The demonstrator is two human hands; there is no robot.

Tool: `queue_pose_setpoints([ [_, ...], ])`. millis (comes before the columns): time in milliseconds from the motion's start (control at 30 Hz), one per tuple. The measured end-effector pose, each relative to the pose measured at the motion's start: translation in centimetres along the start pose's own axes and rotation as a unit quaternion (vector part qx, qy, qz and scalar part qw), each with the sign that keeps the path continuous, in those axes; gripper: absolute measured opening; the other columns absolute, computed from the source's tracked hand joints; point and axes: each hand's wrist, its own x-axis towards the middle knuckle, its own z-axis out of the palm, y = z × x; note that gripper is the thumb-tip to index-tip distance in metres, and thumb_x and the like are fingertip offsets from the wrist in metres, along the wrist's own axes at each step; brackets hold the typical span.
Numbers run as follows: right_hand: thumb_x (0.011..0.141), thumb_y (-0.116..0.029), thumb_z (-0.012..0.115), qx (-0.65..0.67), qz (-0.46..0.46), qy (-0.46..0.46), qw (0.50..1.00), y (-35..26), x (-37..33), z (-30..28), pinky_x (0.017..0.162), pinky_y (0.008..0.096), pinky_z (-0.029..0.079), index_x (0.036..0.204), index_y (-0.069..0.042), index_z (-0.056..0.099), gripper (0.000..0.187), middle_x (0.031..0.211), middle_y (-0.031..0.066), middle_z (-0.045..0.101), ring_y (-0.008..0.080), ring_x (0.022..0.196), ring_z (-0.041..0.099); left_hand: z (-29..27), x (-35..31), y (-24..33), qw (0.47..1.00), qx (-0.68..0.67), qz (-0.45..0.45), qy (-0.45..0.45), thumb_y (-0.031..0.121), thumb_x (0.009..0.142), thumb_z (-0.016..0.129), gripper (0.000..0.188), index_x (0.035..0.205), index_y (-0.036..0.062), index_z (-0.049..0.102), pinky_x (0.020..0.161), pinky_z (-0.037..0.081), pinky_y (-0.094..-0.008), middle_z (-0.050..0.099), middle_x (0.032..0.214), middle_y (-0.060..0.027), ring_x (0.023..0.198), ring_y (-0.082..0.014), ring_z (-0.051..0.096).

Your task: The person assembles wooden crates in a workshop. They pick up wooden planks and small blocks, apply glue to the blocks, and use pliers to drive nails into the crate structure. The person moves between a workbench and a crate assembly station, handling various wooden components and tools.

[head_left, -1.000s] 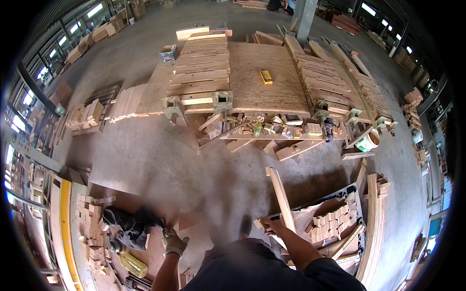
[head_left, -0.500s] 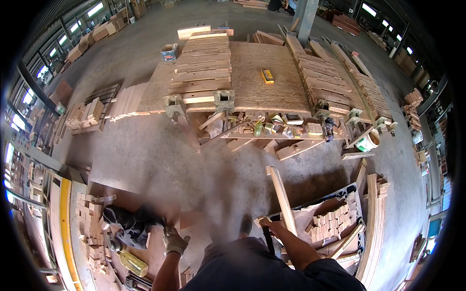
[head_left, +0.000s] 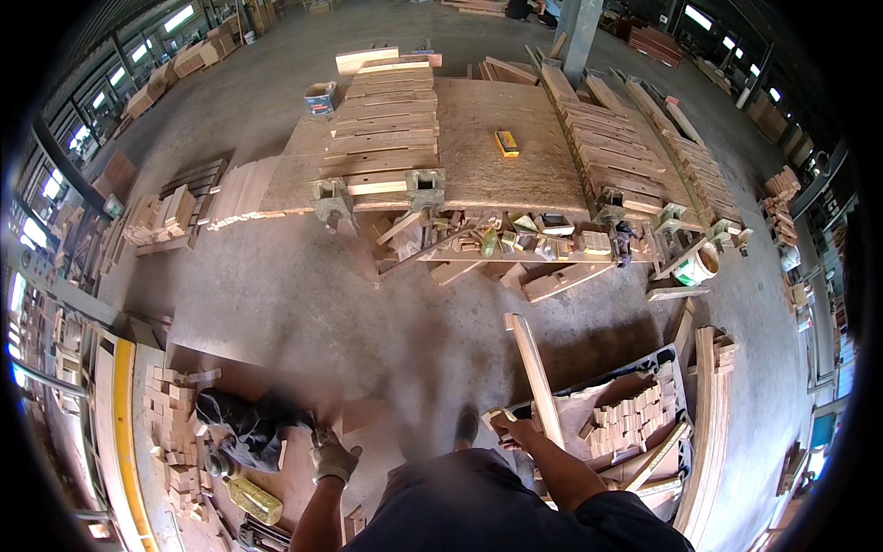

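Note:
My right hand (head_left: 521, 432), bare, is closed around a short wooden block (head_left: 499, 420) at the near edge of a bin. Just beyond it a long wooden strip (head_left: 533, 377) leans out over the floor. My left hand (head_left: 333, 459), in a pale work glove, has its thumb spread away from the fingers and nothing visible in it. It hovers beside a brown board surface (head_left: 313, 382), near a dark cloth bundle (head_left: 241, 425). A yellowish clear bottle (head_left: 253, 500) lies to the left of that hand.
Stacked wood blocks (head_left: 170, 423) stand at the left. The bin (head_left: 682, 391) holds more small blocks (head_left: 635, 414); long boards (head_left: 706, 423) lie right of it. Ahead is a low workbench (head_left: 515, 189) with rows of wooden strips, a yellow box (head_left: 507, 144) and a white bucket (head_left: 697, 265).
The block in my right hand has turned, and the dark strip that hung down beside it no longer shows there. My left hand has hardly moved.

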Motion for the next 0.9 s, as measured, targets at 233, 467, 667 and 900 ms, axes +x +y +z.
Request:
queue_pose_setpoints([
  [233, 0.087, -0.038, 0.080, 0.023, -0.009, 0.002, 1.000, 0.1, 0.2, 0.2, 0.055, 0.0394, 0.063, 0.116, 0.002, 0.065, 0.052, 0.096, 0.0181, 0.073, 0.0306, 0.072, 0.076, 0.0, 0.0, 0.0, 1.000, -0.006, -0.003, 0.002, 0.060, 0.085, 0.070, 0.111, 0.161, -0.0070, 0.026, 0.131, 0.010, -0.0447, 0.020, 0.171, -0.0241, 0.159, -0.0382, 0.014],
  [467, 0.084, -0.040, 0.085, -0.004, -0.048, 0.041, 0.998, -0.4, -0.9, 0.6, 0.054, 0.0395, 0.062, 0.113, 0.003, 0.067, 0.055, 0.097, 0.0155, 0.071, 0.0266, 0.071, 0.073, -0.4, -0.2, 0.5, 1.000, -0.010, -0.015, -0.002, 0.060, 0.085, 0.071, 0.110, 0.161, -0.0066, 0.027, 0.131, 0.011, -0.0452, 0.021, 0.170, -0.0243, 0.159, -0.0395, 0.013],
  [667, 0.083, -0.040, 0.083, -0.008, -0.033, 0.047, 0.998, -1.8, -3.1, 1.3, 0.049, 0.0390, 0.048, 0.102, -0.003, 0.068, 0.045, 0.078, 0.0093, 0.064, 0.0226, 0.061, 0.064, 0.0, -0.1, 0.0, 1.000, 0.001, -0.011, -0.011, 0.062, 0.086, 0.068, 0.111, 0.160, -0.0079, 0.026, 0.131, 0.007, -0.0444, 0.020, 0.171, -0.0239, 0.160, -0.0374, 0.012],
  [900, 0.083, -0.042, 0.083, -0.011, -0.023, 0.038, 0.999, -1.2, -1.8, 1.1, 0.055, 0.0403, 0.059, 0.106, -0.002, 0.068, 0.049, 0.086, 0.0124, 0.070, 0.0250, 0.065, 0.069, -0.1, 0.0, 0.1, 1.000, 0.003, -0.007, -0.014, 0.063, 0.086, 0.067, 0.111, 0.161, -0.0074, 0.024, 0.131, 0.006, -0.0445, 0.021, 0.171, -0.0234, 0.160, -0.0372, 0.012],
])
